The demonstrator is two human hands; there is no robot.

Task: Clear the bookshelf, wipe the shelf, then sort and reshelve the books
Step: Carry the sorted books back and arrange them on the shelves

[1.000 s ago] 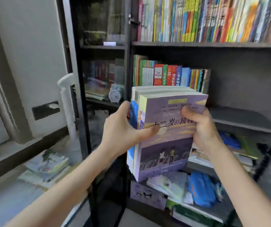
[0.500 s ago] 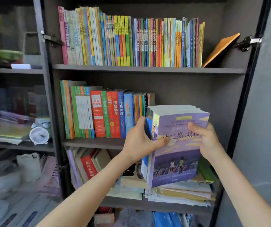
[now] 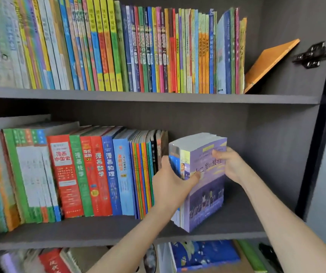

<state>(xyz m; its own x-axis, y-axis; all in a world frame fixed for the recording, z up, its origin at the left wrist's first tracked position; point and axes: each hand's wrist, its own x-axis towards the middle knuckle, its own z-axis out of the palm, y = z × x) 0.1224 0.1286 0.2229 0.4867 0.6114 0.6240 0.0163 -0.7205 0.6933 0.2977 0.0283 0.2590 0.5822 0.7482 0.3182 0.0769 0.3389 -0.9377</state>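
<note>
A small stack of upright books with a purple cover in front (image 3: pixel 205 196) stands on the middle shelf (image 3: pixel 99 229), just right of the row of shelved books (image 3: pixel 91 174). My left hand (image 3: pixel 170 186) grips the stack's spine side, thumb across the purple cover. My right hand (image 3: pixel 231 164) holds the upper right edge of the same cover. The stack's bottom rests on or just above the shelf board; a narrow gap separates it from the row.
The top shelf (image 3: pixel 158 97) holds a packed row of thin colourful books, with an orange book (image 3: pixel 268 64) leaning at its right end. Right of the stack is bare shelf up to the cabinet's side wall (image 3: pixel 280 154). Flat-lying books (image 3: pixel 203 255) sit on the shelf below.
Both hands have carried the stack from below up and onto the middle shelf beside the row of books. The view has swung right and closer to the shelves.
</note>
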